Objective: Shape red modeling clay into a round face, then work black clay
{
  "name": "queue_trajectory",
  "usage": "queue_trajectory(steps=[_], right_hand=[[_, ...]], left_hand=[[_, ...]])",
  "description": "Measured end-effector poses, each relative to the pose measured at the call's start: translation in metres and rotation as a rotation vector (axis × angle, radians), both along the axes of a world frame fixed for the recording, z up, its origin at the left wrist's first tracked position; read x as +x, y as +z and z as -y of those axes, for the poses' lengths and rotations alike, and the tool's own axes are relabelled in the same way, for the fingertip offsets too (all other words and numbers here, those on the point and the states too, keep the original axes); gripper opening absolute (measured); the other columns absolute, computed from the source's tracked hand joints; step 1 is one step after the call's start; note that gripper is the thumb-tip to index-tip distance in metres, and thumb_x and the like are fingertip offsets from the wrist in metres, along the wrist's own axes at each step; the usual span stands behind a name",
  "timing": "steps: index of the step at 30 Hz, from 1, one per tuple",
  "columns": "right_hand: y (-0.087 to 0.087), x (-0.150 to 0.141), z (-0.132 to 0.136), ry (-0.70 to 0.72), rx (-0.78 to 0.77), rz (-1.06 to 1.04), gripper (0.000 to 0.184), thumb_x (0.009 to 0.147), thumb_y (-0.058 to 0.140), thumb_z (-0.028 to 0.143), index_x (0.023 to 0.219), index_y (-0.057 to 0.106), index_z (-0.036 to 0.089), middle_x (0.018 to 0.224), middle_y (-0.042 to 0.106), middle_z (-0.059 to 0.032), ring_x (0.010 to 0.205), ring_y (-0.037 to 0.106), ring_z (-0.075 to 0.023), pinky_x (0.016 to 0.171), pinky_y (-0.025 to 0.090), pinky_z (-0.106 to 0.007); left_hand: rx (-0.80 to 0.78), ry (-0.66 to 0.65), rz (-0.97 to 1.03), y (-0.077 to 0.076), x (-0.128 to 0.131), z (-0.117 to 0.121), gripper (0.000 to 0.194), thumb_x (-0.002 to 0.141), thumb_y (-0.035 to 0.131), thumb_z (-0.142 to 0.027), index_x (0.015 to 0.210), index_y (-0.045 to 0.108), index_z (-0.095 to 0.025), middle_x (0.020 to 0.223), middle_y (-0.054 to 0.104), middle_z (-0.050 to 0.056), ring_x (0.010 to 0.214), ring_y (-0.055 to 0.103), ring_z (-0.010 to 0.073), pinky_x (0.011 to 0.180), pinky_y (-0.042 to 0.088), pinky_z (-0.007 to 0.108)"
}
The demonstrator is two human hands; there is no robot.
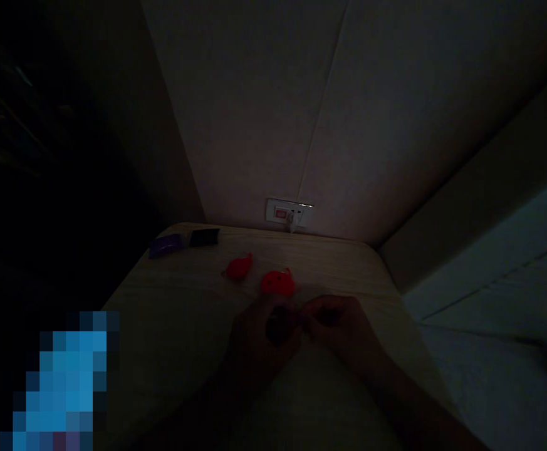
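In the dim light, my left hand (254,338) curls around a dark rounded lump (279,324) whose kind I cannot make out. From the other side my right hand (341,326) meets it, its thumb and fingers pinched together at the lump's edge; what lies in that pinch is too dark to tell. Just beyond my left hand is a bright red rounded piece (277,285) with two small dark spots. A smaller red piece (239,268), pointed at one end, lies to its left on the wooden table (160,300).
A purple packet (166,245) and a black flat packet (205,237) lie at the table's back left. Behind the table, the wall carries a socket plate (273,214) with a plug (292,221) in it. A pale panel (489,275) stands at the right.
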State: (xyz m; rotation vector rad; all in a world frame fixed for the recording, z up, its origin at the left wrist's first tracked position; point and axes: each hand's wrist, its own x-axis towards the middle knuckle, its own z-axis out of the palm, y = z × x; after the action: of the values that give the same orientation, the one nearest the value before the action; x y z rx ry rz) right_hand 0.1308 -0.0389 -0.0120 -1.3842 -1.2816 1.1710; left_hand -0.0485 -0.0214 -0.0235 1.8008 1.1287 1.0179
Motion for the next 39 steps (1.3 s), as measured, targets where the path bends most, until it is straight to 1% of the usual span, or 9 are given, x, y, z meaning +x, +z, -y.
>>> queue_trajectory(steps=[6, 9, 13, 18, 21, 24, 28, 35, 39], right_hand=[[-0.005, 0.003, -0.003, -0.177, 0.027, 0.122, 0.010, 0.069, 0.077, 0.026, 0.066, 0.075, 0.017, 0.059, 0.070, -0.0022, 0.053, 0.060, -0.0135, 0.052, 0.047, -0.024], [-0.002, 0.012, -0.008, -0.325, 0.050, 0.130, 0.016, 0.073, 0.078, 0.032, 0.071, 0.076, 0.016, 0.060, 0.069, -0.0029, 0.054, 0.061, -0.0144, 0.052, 0.046, -0.024], [-0.002, 0.022, -0.016, -0.426, 0.099, -0.061, 0.029, 0.079, 0.080, 0.045, 0.083, 0.077, 0.016, 0.073, 0.074, -0.0051, 0.058, 0.064, -0.0149, 0.054, 0.050, -0.025], [-0.014, 0.026, -0.020, -0.362, 0.111, -0.174, 0.031, 0.080, 0.081, 0.046, 0.095, 0.081, 0.018, 0.074, 0.074, -0.0038, 0.060, 0.063, -0.0141, 0.057, 0.050, -0.026], [-0.017, 0.024, -0.019, -0.318, 0.080, -0.154, 0.033, 0.081, 0.081, 0.046, 0.101, 0.082, 0.019, 0.071, 0.073, -0.0026, 0.062, 0.062, -0.0146, 0.059, 0.049, -0.026], [-0.016, 0.023, -0.017, -0.294, 0.034, -0.126, 0.037, 0.078, 0.083, 0.044, 0.106, 0.082, 0.020, 0.076, 0.077, -0.0038, 0.066, 0.066, -0.0162, 0.062, 0.051, -0.028], [-0.013, 0.020, -0.017, -0.262, 0.013, -0.165, 0.038, 0.073, 0.088, 0.043, 0.102, 0.083, 0.020, 0.076, 0.080, -0.0047, 0.067, 0.071, -0.0178, 0.064, 0.055, -0.029], [-0.012, 0.016, -0.015, -0.213, 0.034, -0.247, 0.033, 0.075, 0.085, 0.050, 0.077, 0.078, 0.018, 0.067, 0.077, -0.0056, 0.056, 0.072, -0.0194, 0.057, 0.060, -0.030], [-0.016, 0.017, -0.015, -0.182, 0.023, -0.260, 0.033, 0.076, 0.085, 0.050, 0.086, 0.079, 0.019, 0.078, 0.081, -0.0082, 0.071, 0.077, -0.0226, 0.069, 0.063, -0.034]], left_hand=[[0.029, 0.052, -0.045, 0.003, -0.001, -0.004, 0.020, 0.076, 0.068, -0.016, 0.093, 0.063, -0.024, 0.087, 0.073, -0.001, 0.077, 0.069, 0.0174, 0.071, 0.055, 0.030], [0.021, 0.185, -0.044, 0.008, -0.008, -0.012, 0.022, 0.077, 0.069, -0.018, 0.096, 0.063, -0.024, 0.091, 0.073, -0.001, 0.082, 0.069, 0.0186, 0.074, 0.054, 0.031], [-0.003, 0.386, 0.093, 0.013, -0.020, -0.025, 0.028, 0.079, 0.071, -0.023, 0.104, 0.061, -0.024, 0.099, 0.073, 0.001, 0.091, 0.069, 0.0205, 0.081, 0.054, 0.034], [-0.031, 0.396, 0.191, 0.011, -0.029, -0.036, 0.022, 0.087, 0.061, -0.022, 0.108, 0.066, -0.024, 0.101, 0.071, 0.002, 0.089, 0.068, 0.0187, 0.079, 0.054, 0.032], [0.067, 0.348, 0.139, 0.007, -0.031, -0.040, 0.021, 0.091, 0.053, -0.020, 0.097, 0.073, -0.023, 0.108, 0.068, 0.004, 0.097, 0.067, 0.0195, 0.088, 0.054, 0.034], [0.171, 0.322, 0.026, 0.004, -0.032, -0.042, 0.018, 0.091, 0.056, -0.020, 0.092, 0.074, -0.022, 0.106, 0.067, 0.005, 0.101, 0.065, 0.0209, 0.094, 0.052, 0.037], [0.243, 0.355, -0.110, 0.002, -0.032, -0.043, 0.010, 0.084, 0.068, -0.023, 0.094, 0.071, -0.020, 0.103, 0.066, 0.005, 0.098, 0.065, 0.0224, 0.090, 0.053, 0.037], [0.247, 0.291, -0.213, 0.003, -0.036, -0.049, 0.011, 0.092, 0.062, -0.026, 0.094, 0.070, -0.019, 0.101, 0.069, 0.006, 0.093, 0.067, 0.0218, 0.088, 0.055, 0.037], [0.267, 0.236, -0.297, 0.004, -0.039, -0.045, 0.025, 0.096, 0.053, -0.019, 0.116, 0.069, -0.019, 0.119, 0.069, 0.009, 0.106, 0.066, 0.0228, 0.097, 0.053, 0.040]])
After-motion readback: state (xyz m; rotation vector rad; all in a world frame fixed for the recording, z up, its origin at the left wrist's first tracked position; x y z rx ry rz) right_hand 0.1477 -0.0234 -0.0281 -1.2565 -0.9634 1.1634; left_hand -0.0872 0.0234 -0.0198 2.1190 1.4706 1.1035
